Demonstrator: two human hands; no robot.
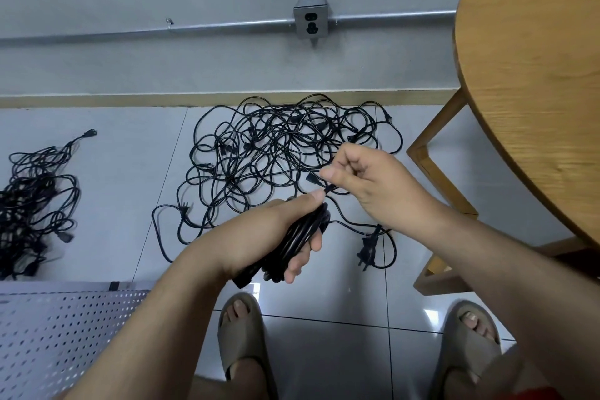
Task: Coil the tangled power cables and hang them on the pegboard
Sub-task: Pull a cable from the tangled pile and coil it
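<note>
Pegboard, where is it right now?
The white pegboard is at the lower left of the head view, just left of the left forearm and nearer than the smaller cable pile.

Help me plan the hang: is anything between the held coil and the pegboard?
Nothing visible does. The coil in the left hand hangs over floor tile just right of the pegboard; the right hand pinches its loose end.

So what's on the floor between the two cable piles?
Only bare tile separates the left pile from the big tangle, as the head view shows.
</note>
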